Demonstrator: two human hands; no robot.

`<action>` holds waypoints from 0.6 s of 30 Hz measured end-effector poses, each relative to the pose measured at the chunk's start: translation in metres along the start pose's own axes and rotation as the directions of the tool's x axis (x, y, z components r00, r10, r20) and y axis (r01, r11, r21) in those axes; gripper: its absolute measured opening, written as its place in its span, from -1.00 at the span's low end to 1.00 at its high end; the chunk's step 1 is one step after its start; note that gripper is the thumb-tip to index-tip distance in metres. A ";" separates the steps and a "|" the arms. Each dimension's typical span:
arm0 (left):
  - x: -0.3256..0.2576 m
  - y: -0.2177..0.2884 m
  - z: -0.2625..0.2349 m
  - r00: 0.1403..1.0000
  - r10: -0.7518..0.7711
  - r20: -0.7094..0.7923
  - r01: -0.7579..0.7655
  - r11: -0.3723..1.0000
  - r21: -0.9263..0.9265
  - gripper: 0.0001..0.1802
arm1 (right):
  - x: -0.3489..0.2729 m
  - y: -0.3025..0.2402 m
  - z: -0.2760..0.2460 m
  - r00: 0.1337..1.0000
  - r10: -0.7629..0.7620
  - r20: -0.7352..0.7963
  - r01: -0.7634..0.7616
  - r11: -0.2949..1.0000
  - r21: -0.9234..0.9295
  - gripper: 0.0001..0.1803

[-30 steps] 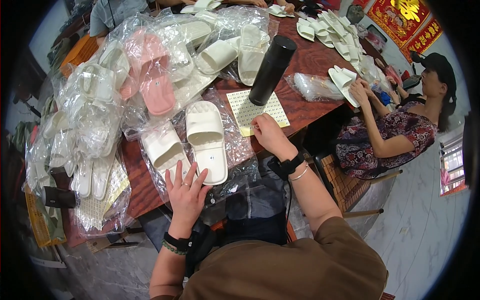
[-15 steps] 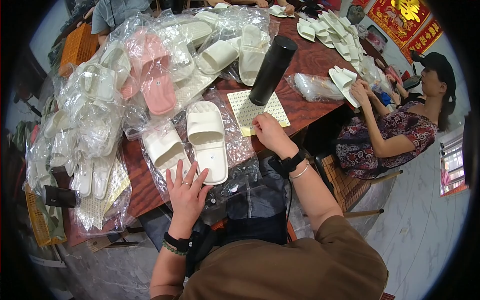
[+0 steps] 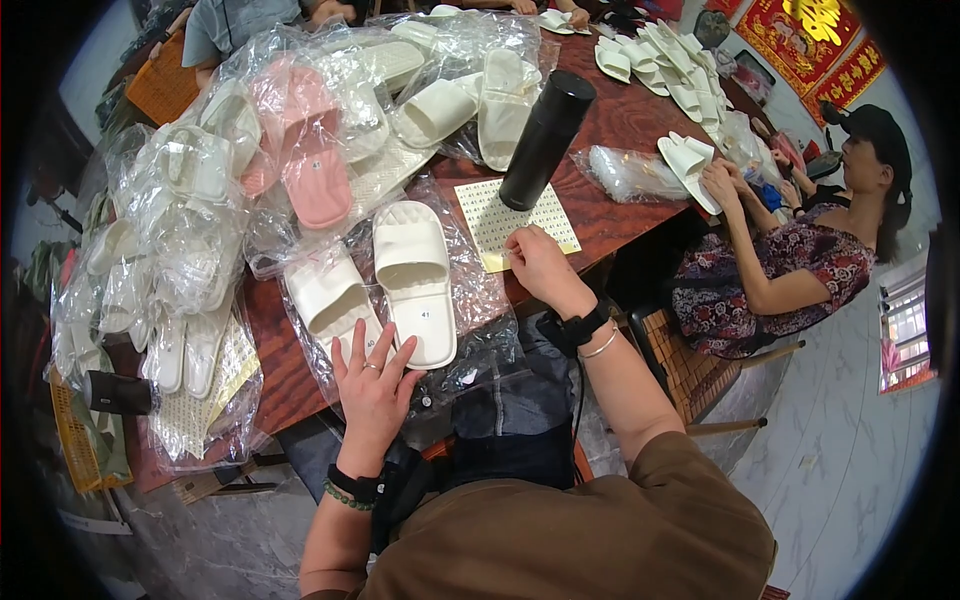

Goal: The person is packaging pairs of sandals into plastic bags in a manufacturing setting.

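- My left hand (image 3: pixel 372 385): fingers spread flat, holding nothing, pressed on the clear plastic bag (image 3: pixel 470 300) at the near table edge; fingertips touch the heels of the two white slippers. A dark band and a bead bracelet sit on this wrist.
- My right hand (image 3: pixel 537 268): fingers drawn together, tips pinching at the near edge of the sticker sheet (image 3: pixel 512 220). Whether a sticker is between them I cannot tell. A black watch and a thin bangle sit on this wrist.
- Right white slipper (image 3: pixel 415 280): sole down on the plastic bag, toe pointing away from me, a small round sticker on its heel.
- Left white slipper (image 3: pixel 332 300): just beside the first, angled slightly left, also on the bag.
- Sticker sheet: pale yellow grid of small dots, flat on the brown wooden table (image 3: pixel 620 215), right of the slippers.
- Black cylindrical bottle (image 3: pixel 545 140): upright, its base on the far edge of the sticker sheet.
- Pink slippers (image 3: pixel 310 150): bagged, farther back to the left, within the heap of bagged white slippers (image 3: pixel 170 230).
- Bagged white pair (image 3: pixel 470 100): beyond the bottle, left of it.
- Seated person (image 3: pixel 790 260): at the right side of the table, hands on a white slipper (image 3: pixel 690 165).
- Loose white slippers (image 3: pixel 670 60): lined up at the far right end.
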State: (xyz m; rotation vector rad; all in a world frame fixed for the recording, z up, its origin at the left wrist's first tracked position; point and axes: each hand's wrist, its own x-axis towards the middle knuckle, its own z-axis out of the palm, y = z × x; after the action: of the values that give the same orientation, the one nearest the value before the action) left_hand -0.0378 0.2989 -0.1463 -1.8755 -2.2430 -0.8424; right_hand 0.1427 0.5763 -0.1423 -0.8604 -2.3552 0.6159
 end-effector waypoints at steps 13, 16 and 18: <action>0.000 0.001 -0.001 1.000 -0.001 -0.005 0.001 1.000 -0.002 -0.50 | 0.004 0.001 -0.002 0.997 0.020 0.071 -0.017 0.999 -0.044 -0.94; 0.000 0.001 -0.002 1.000 -0.003 0.002 0.003 1.000 -0.005 -0.50 | 0.005 0.001 -0.002 0.998 0.007 0.065 -0.003 0.998 -0.063 -0.94; 0.000 0.000 -0.002 1.000 -0.001 0.007 0.001 1.000 -0.001 -0.51 | 0.007 -0.001 -0.003 0.997 -0.003 0.073 0.009 0.996 -0.087 -0.94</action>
State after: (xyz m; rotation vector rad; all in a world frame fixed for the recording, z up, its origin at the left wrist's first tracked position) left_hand -0.0381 0.2982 -0.1442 -1.8809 -2.2478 -0.8394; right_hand 0.1399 0.5809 -0.1372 -0.8828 -2.4650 0.5535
